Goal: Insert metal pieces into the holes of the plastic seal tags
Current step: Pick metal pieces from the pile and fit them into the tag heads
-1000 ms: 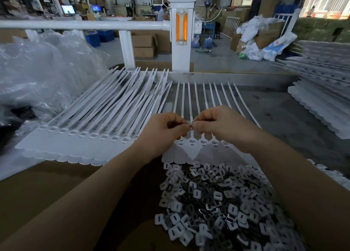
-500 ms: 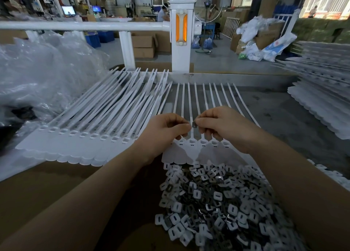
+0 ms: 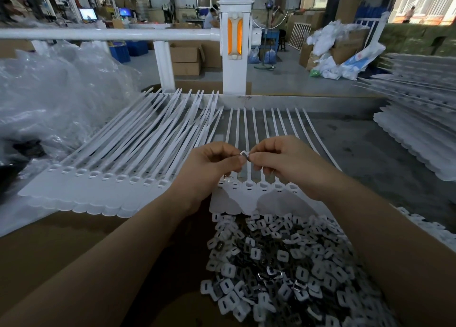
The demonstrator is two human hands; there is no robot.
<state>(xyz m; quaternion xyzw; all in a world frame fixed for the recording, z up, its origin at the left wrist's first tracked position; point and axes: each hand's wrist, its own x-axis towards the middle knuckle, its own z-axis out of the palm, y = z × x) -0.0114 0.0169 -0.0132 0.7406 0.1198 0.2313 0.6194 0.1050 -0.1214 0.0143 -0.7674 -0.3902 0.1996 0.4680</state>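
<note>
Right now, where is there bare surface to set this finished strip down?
Bare grey table lies between the working strip of seal tags and the right-hand stack. Brown cardboard is bare in front of the left stack. The pile of pieces crowds the near centre.

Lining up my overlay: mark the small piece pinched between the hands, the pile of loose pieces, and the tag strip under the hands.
small piece [image 3: 243,153], head view, its white upper corner.
pile of loose pieces [image 3: 283,257], head view, middle of heap.
tag strip [image 3: 249,186], head view, a tag's head.
</note>
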